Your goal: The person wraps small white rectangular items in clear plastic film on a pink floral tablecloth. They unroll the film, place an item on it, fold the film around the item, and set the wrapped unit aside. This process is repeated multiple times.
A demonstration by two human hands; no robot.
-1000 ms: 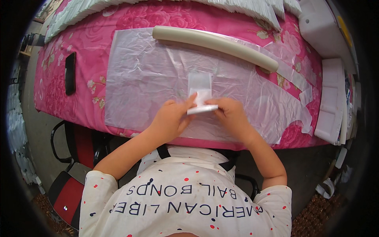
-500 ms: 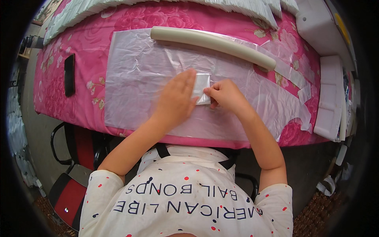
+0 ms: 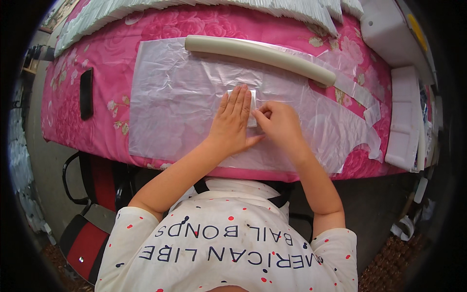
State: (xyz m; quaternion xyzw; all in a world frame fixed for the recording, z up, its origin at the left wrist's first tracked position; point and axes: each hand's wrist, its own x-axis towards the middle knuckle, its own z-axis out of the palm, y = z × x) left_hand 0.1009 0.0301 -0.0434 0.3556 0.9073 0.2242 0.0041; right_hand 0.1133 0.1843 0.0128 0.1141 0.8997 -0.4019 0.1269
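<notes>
A small flat packet of shiny clear-white plastic (image 3: pixel 253 100) lies on a larger sheet of thin translucent plastic (image 3: pixel 168 97). My left hand (image 3: pixel 232 117) rests flat over the packet, fingers stretched out and thumb pointing right, covering most of it. At the packet's right edge, my right hand (image 3: pixel 279 121) is closed, thumb and forefinger pinched on that edge. My left palm and fingers hide the packet's middle and left side.
A long beige tube (image 3: pixel 260 56) lies across the sheet's far side. A black flat object (image 3: pixel 86 93) sits at the left on the pink flowered tablecloth (image 3: pixel 63 112). White folded stacks (image 3: pixel 194 4) line the back; a white foam box (image 3: pixel 404 117) stands right.
My left hand has moved right, from the packet's left side to flat on top of it. My right hand stays at the right edge, its fingers curled.
</notes>
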